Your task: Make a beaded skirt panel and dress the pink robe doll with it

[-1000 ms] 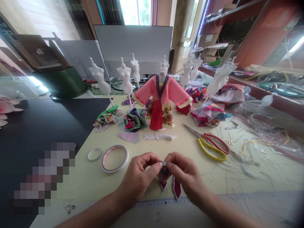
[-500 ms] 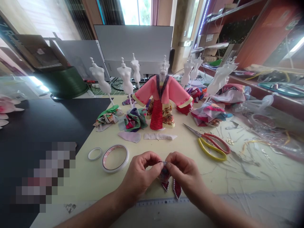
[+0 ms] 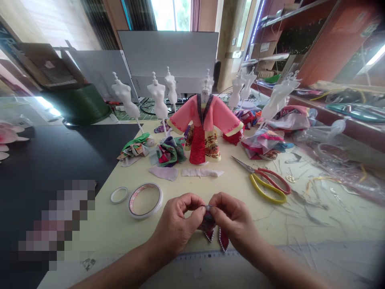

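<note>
The left hand (image 3: 177, 222) and right hand (image 3: 233, 220) are pressing together, fingertips pinching a small dark-red pearl-edged fabric piece (image 3: 208, 224) above the table. Nearby, a tape roll (image 3: 146, 200) and scissors (image 3: 264, 182) are lying idle. Farther off, one mannequin is wearing a finished-looking pink robe (image 3: 204, 130), while bare white mannequins (image 3: 158, 98) are standing undressed.

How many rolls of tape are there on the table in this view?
2: a larger roll and a smaller roll, flat on the pale yellow work surface, left of the left hand. More may be hidden.
</note>
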### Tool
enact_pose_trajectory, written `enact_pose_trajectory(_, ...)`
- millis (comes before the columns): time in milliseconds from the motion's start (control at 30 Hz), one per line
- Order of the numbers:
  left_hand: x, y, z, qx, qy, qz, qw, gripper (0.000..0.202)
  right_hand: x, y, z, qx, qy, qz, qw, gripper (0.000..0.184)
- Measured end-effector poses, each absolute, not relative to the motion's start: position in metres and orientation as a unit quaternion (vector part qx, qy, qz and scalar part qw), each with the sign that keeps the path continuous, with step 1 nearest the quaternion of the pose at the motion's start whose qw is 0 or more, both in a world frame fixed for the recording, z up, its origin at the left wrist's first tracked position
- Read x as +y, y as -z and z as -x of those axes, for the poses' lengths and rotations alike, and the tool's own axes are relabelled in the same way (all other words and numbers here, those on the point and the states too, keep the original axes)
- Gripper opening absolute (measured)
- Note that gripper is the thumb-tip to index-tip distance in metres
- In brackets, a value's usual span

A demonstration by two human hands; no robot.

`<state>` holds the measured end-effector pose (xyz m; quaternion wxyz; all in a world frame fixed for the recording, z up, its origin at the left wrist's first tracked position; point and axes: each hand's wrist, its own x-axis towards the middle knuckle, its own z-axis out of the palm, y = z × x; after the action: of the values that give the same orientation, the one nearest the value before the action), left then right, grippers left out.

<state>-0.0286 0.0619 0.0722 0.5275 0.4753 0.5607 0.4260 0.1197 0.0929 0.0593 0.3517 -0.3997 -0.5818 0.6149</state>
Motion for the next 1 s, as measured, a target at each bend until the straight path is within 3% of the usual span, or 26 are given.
enact_pose_trajectory(433,0.061,-0.077,0.027,0.597,-0.402,-0.56,0.41,0.012,0.091,-0.06,-0.121,-0.596,-0.592,0.415,0.349,0.018)
enact_pose_trajectory(767,0.063,-0.072,0.029,0.521,-0.441,-0.423,0.596,0.015,0.097,-0.052,-0.123,-0.523,-0.665,0.404,0.347,0.02)
enact_pose_trajectory(1000,0.065,-0.077,0.028,0.505,-0.458,-0.395,0.615,0.012,0.099,-0.05,-0.122,-0.514,-0.675,0.4,0.347,0.025)
